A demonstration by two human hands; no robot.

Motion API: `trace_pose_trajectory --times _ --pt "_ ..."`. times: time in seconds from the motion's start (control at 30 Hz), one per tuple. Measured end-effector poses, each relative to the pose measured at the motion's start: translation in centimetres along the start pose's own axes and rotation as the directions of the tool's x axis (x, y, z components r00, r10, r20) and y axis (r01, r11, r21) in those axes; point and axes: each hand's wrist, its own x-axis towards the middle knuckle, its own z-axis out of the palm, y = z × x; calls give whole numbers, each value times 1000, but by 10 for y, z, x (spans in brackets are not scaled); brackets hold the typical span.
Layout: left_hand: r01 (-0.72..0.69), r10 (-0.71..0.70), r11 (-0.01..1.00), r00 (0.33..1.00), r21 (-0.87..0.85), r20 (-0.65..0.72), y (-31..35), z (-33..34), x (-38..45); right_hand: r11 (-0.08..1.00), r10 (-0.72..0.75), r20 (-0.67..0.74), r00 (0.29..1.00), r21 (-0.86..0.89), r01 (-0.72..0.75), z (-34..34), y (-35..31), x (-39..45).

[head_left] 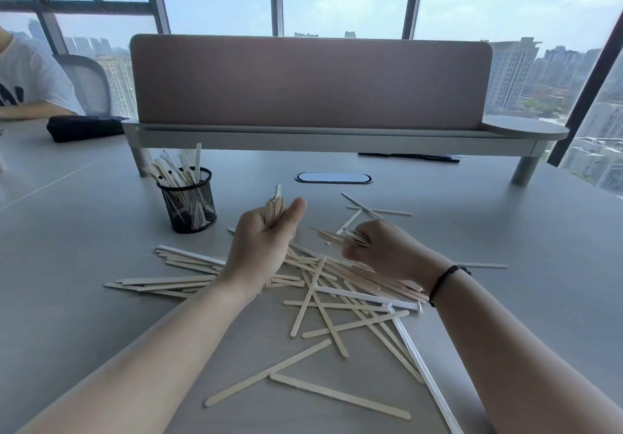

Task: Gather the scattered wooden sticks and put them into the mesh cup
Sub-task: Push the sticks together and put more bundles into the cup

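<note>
A: The left hand (261, 238) is hovering palm-up over the smooth grey desk (505, 231), fingers curling round a tight bundle of sticks (275, 209) — flat, pale wood with rounded tips, pointing up and away.

B: And the right hand (381, 248) is working just beside it, fingers (354, 251) curling in and pinching a second clutch of thin sticks (340, 236), their ends fanning out toward the left hand. A black band (445, 280) is circling that wrist.

A: Below both hands, the scattered pile (323, 298) is lying criss-crossed on the desk, long flat slats overlapping at every angle, with a few white paper-wrapped ones (367, 297) mixed in.

B: A couple of strays (377, 211) are sitting apart, farther back on the right.

A: The mesh cup (188, 201) is standing upright on the desk, left of the left hand — black wire mesh, round, already bristling with sticks leaning against its rim.

B: Behind it all, a felt-looking pink divider panel (310, 79) is rising on a pale shelf with round legs, and an oval cable port (333, 178) is lying flush in the desk.
</note>
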Motion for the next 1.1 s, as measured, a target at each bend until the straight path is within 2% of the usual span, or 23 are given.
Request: trace_pose_trajectory --times 0.13,0.33,0.53,0.63,0.77,0.83,0.9,1.0,1.1 --pt "1 -1 1000 1000 -3 -3 2 -1 -1 991 -90 -57 994 94 95 -11 -11 -5" --pt "21 -21 1000 999 -7 -32 4 -1 0 927 -93 -184 978 344 152 -21 -21 -10" --pt "55 -56 998 997 -19 -61 6 -1 0 722 -70 -208 976 664 194 -28 -29 -13" --pt "86 -91 994 993 -66 -81 8 0 1 635 -47 -255 966 739 226 -27 -37 -15" --pt "98 -111 982 991 -160 -76 10 1 1 432 -20 -336 942 847 311 -24 -48 -17" --pt "93 -108 979 991 -181 -77 9 0 2 364 29 -372 928 868 337 -20 -49 -15" --pt "89 -104 980 991 -176 -80 8 0 2 377 65 -373 926 868 323 -11 -44 -12" --pt "75 -88 985 993 -153 -83 8 0 1 475 76 -354 932 835 279 8 -38 -11" --pt "79 -91 988 992 -130 -91 6 0 0 477 70 -332 940 839 261 16 -39 -12"
